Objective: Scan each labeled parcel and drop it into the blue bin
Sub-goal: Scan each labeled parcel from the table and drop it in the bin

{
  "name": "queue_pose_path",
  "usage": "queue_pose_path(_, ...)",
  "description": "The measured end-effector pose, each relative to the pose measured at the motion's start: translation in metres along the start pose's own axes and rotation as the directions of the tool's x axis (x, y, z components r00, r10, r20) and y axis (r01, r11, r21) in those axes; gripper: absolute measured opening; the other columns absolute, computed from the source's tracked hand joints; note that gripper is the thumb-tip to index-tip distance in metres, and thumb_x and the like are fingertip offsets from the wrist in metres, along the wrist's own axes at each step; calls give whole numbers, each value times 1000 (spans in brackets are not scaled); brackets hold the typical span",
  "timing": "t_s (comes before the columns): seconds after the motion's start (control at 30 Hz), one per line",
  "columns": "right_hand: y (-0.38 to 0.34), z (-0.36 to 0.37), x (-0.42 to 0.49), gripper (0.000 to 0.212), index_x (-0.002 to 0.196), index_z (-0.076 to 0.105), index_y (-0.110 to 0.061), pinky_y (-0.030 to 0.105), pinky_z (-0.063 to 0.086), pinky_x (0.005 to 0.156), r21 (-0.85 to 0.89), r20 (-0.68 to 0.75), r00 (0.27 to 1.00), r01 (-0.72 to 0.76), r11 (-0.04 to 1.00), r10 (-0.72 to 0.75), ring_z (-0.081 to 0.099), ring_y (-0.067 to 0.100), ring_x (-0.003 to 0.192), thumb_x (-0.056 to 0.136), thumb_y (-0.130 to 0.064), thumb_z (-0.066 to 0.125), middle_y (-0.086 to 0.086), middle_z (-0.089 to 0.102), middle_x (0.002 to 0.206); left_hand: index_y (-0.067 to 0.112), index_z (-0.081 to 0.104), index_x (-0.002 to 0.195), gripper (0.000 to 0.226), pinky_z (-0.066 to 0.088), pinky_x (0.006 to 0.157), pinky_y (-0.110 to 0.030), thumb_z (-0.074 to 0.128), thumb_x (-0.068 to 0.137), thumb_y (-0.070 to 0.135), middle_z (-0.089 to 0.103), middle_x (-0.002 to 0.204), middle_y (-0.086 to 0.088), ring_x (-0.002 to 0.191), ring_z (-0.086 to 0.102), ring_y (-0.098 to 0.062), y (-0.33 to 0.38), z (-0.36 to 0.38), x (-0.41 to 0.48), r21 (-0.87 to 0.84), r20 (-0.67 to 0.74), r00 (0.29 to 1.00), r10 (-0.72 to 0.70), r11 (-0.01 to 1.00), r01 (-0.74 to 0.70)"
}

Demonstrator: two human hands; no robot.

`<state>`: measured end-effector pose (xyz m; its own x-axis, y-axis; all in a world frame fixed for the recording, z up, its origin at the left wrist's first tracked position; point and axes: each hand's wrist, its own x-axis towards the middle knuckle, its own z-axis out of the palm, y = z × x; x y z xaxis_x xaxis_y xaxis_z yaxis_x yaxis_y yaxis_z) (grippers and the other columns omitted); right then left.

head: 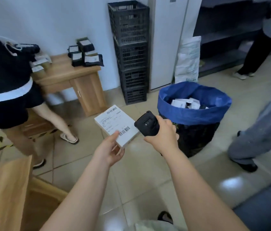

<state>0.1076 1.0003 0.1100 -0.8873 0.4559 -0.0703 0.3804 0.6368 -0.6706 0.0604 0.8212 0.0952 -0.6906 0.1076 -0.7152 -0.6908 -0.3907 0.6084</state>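
Note:
My left hand pinches the near corner of a flat white parcel, thumb on its barcoded label, which faces up. My right hand grips a black handheld scanner just right of the parcel, its head pointing toward the label. The blue bin, a dark barrel with a blue liner folded over its rim, stands just beyond my right hand and holds several labeled parcels.
A wooden desk at the back left carries several dark labeled parcels. Stacked black crates stand by the wall. One person stands at the left, two more at the right. A wooden tabletop lies near left.

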Motion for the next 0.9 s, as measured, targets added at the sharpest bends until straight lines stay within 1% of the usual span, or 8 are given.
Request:
queue_pose_path(0.17, 57, -63, 85, 76, 137, 43, -34, 46, 39, 94, -9, -66, 995, -81, 997, 80, 41, 27, 121, 69, -33, 78, -1, 44, 127, 20, 62, 100, 16, 49, 72, -32, 72, 89, 24, 74, 75, 1, 86, 63, -14, -17, 116, 44, 11, 70, 994, -79, 997, 79)
queue_pose_path(0.27, 86, -85, 123, 81, 140, 42, -33, 48, 40, 97, 8, -81, 989, -123, 992, 123, 40, 28, 124, 69, -35, 79, -1, 44, 132, 17, 63, 101, 12, 50, 75, -33, 68, 90, 15, 73, 80, -2, 88, 62, -17, -25, 165, 71, 17, 78, 991, -111, 994, 110)
queue_pose_path(0.37, 112, -96, 153, 84, 144, 38, -34, 48, 37, 99, 38, -74, 981, -178, 983, 181, 38, 27, 129, 71, -37, 80, -1, 42, 136, 14, 62, 106, 17, 51, 73, -34, 64, 90, 10, 70, 90, -3, 87, 62, -18, -31, 203, 102, 58, 60, 987, -146, 988, 143)
queue_pose_path(0.53, 146, -98, 217, 88, 149, 34, -33, 48, 35, 101, 43, -59, 957, -282, 958, 285, 36, 27, 132, 74, -37, 81, 0, 40, 143, 12, 61, 118, 30, 52, 69, -34, 68, 89, 10, 71, 97, -5, 88, 64, -18, -26, 254, 168, 98, 35, 978, -205, 975, 201)
queue_pose_path(0.67, 164, -100, 290, 93, 151, 32, -31, 50, 36, 103, 30, -103, 928, -357, 934, 358, 35, 30, 135, 74, -41, 83, 1, 38, 147, 13, 61, 120, 33, 53, 72, -35, 69, 89, 12, 71, 99, -4, 93, 65, -19, -4, 302, 237, 156, 49, 971, -235, 962, 225)
queue_pose_path(0.77, 172, -103, 349, 91, 150, 32, -31, 51, 37, 103, 63, -153, 900, -403, 913, 408, 36, 32, 133, 74, -39, 82, 3, 39, 145, 16, 60, 115, 26, 51, 75, -34, 68, 91, 13, 69, 95, -2, 87, 64, -16, 19, 347, 293, 251, 95, 967, -235, 946, 205)
queue_pose_path(0.83, 177, -108, 385, 88, 148, 35, -31, 52, 38, 104, 92, -176, 869, -453, 886, 463, 36, 32, 133, 74, -37, 81, 3, 39, 145, 18, 59, 113, 23, 52, 74, -32, 67, 93, 13, 69, 103, -2, 87, 64, -15, 35, 378, 329, 341, 107, 974, -202, 927, 154)
queue_pose_path(0.9, 183, -114, 416, 86, 146, 38, -30, 53, 39, 105, 119, -201, 836, -497, 860, 511, 38, 31, 132, 73, -36, 81, 4, 42, 143, 18, 55, 120, 33, 53, 68, -32, 69, 92, 12, 70, 113, -3, 92, 67, -18, 47, 405, 361, 447, 110, 985, -131, 892, 69)
